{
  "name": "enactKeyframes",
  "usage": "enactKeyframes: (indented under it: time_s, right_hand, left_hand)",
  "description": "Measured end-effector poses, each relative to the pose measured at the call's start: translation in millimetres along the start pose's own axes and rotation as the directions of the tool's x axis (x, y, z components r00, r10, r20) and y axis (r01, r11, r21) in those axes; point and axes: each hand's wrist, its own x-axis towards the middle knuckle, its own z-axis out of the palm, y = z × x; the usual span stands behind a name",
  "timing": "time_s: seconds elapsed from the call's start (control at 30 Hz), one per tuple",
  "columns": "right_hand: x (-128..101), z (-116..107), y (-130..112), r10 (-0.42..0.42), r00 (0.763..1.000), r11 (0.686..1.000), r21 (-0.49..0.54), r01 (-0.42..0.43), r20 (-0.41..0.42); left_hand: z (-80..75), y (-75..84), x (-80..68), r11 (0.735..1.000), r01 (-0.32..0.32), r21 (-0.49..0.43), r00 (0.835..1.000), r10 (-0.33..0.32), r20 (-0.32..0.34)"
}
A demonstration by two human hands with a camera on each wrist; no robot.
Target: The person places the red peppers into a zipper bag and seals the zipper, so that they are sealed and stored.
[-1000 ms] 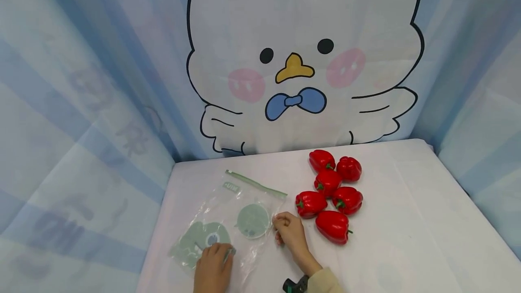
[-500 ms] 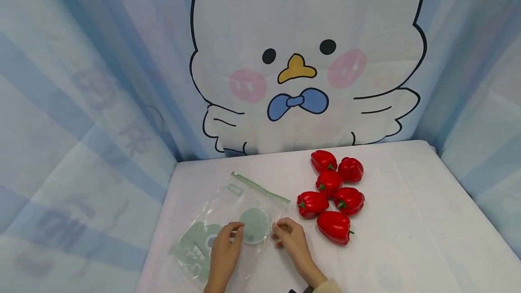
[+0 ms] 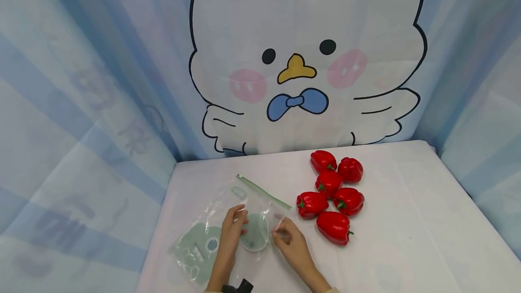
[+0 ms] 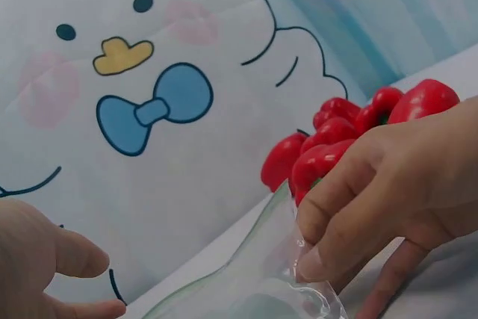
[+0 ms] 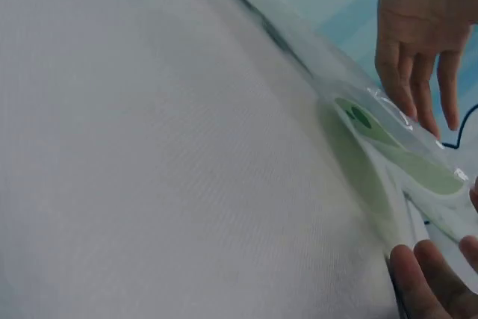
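Observation:
A clear zip bag (image 3: 211, 238) with pale green prints and a green zip strip (image 3: 264, 192) lies on the white table (image 3: 407, 220). My left hand (image 3: 240, 216) rests its straight fingers on the bag's upper part; the right wrist view shows this left hand (image 5: 414, 102) touching the plastic (image 5: 388, 147). My right hand (image 3: 280, 232) pinches the bag's right edge, seen close up as the right hand (image 4: 310, 263) in the left wrist view, lifting the film (image 4: 261, 259). Several red bell peppers (image 3: 331, 193) sit just right of my right hand.
A blue and white curtain with a cartoon chick (image 3: 301, 67) closes off the back and both sides of the table. The table's left edge (image 3: 156, 238) runs close to the bag. Bare tabletop stretches right of the peppers (image 4: 336, 147).
My left hand slid from the bag's lower left up toward its mouth beside the round print. The right hand kept its hold on the right edge, which now stands lifted.

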Motion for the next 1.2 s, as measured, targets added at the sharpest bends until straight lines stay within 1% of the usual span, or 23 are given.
enactKeyframes:
  time_s: [0.13, 0.2, 0.27, 0.33, 0.4, 0.5, 0.57, 0.63, 0.73, 0.8, 0.87, 0.93, 1.03, 1.1, 1.2]
  right_hand:
    - [-1, -3, 2, -0.090, 0.993, 0.992, -0.077, 0.095, 0.073]
    - [-3, -4, 3, -0.124, 0.987, 0.982, -0.127, 0.137, 0.104]
    - [-4, -5, 3, -0.175, 0.976, 0.964, -0.180, 0.196, 0.130]
    - [-6, -5, 4, -0.225, 0.963, 0.936, -0.241, 0.256, 0.148]
    - [-8, -5, 5, -0.278, 0.946, 0.900, -0.300, 0.316, 0.165]
    - [-10, -4, 4, -0.358, 0.916, 0.833, -0.380, 0.402, 0.184]
    - [-12, -4, 4, -0.399, 0.898, 0.790, -0.427, 0.440, 0.187]
    - [-13, -3, 4, -0.421, 0.885, 0.759, -0.457, 0.463, 0.198]
    - [-15, -3, 6, -0.420, 0.879, 0.739, -0.477, 0.476, 0.225]
    - [-16, -4, 6, -0.409, 0.877, 0.736, -0.477, 0.480, 0.252]
    - [-17, -4, 7, -0.410, 0.871, 0.727, -0.480, 0.491, 0.270]
    - [-17, -5, 7, -0.430, 0.858, 0.706, -0.487, 0.514, 0.281]
    - [-17, -5, 7, -0.462, 0.840, 0.684, -0.488, 0.543, 0.286]
    - [-17, -6, 7, -0.481, 0.828, 0.673, -0.483, 0.560, 0.290]
    - [-17, -6, 9, -0.490, 0.819, 0.668, -0.474, 0.573, 0.300]
  left_hand:
    - [5.4, 3.9, 7.8, 0.999, 0.043, -0.018, 0.999, -0.043, 0.011]
    - [7.6, 5.6, 10.7, 0.998, 0.054, -0.019, 0.998, -0.053, 0.023]
    - [9.8, 8.0, 13.6, 0.997, 0.072, -0.028, 0.997, -0.071, 0.028]
    - [12.0, 10.5, 16.5, 0.996, 0.086, -0.031, 0.996, -0.084, 0.035]
    - [14.2, 12.6, 19.3, 0.994, 0.104, -0.039, 0.994, -0.102, 0.038]
    - [16.9, 14.8, 22.9, 0.992, 0.121, -0.045, 0.992, -0.119, 0.043]
    - [18.4, 14.7, 24.1, 0.991, 0.124, -0.046, 0.991, -0.122, 0.047]
    - [19.8, 14.1, 24.9, 0.991, 0.126, -0.041, 0.991, -0.125, 0.047]
    - [21.6, 12.7, 25.4, 0.991, 0.131, -0.032, 0.991, -0.130, 0.041]
    - [22.6, 12.6, 26.2, 0.991, 0.131, -0.029, 0.991, -0.130, 0.040]
    - [23.6, 12.3, 26.8, 0.991, 0.130, -0.028, 0.991, -0.129, 0.040]
    - [24.4, 12.2, 27.6, 0.991, 0.134, -0.029, 0.990, -0.132, 0.047]
    - [25.4, 12.2, 28.9, 0.989, 0.143, -0.023, 0.988, -0.141, 0.062]
    - [25.7, 12.8, 30.0, 0.989, 0.147, -0.016, 0.987, -0.145, 0.071]
    - [25.4, 10.5, 29.6, 0.988, 0.156, -0.002, 0.985, -0.155, 0.075]
